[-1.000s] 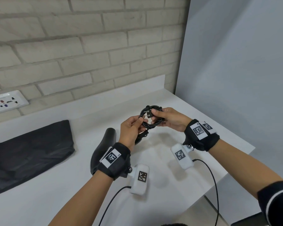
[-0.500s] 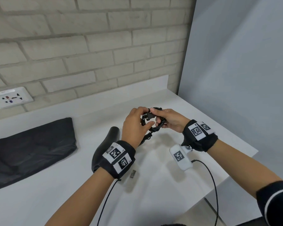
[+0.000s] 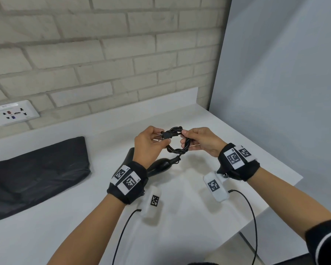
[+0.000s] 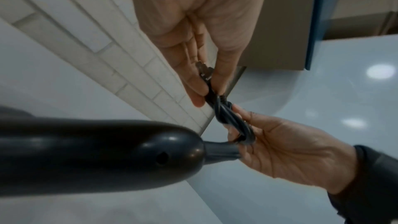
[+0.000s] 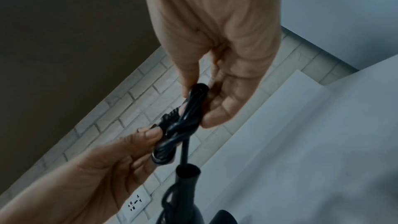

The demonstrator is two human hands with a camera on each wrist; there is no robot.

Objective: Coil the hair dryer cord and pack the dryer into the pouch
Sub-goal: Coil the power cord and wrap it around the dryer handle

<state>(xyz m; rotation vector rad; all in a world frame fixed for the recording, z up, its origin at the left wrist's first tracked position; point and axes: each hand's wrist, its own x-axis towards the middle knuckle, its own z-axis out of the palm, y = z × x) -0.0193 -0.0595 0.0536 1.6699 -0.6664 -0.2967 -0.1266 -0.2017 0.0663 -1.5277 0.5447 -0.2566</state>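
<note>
two forearms in the near field, each with one black wrist strap carrying printed marker tags; one white tagged camera block hangs under each wrist. left hand (image 3: pixel 148 144) pinches the black moulded plug (image 3: pixel 166 135) at the free end of the cord, fingers curled round it. right hand (image 3: pixel 200 141) grips the far side of the glossy black cord coil (image 3: pixel 177 148), several loops bunched between thumb and fingers. coil held clear above the white countertop (image 3: pixel 189 217).

one black hair dryer (image 3: pixel 159 166) lies on the counter just under and behind the left wrist, a short run of cord rising from its handle end to the coil.

judgement: step in hand is securing the coil. best done by keeping the right-hand loops bunched tight while the plug end is passed through or round them, without tugging the strain relief.

further left, one flat black fabric pouch (image 3: pixel 36 175) on the counter, well apart from the dryer; mouth not discernible. one white wall socket plate (image 3: pixel 13 112) on the pale brick wall.
</note>
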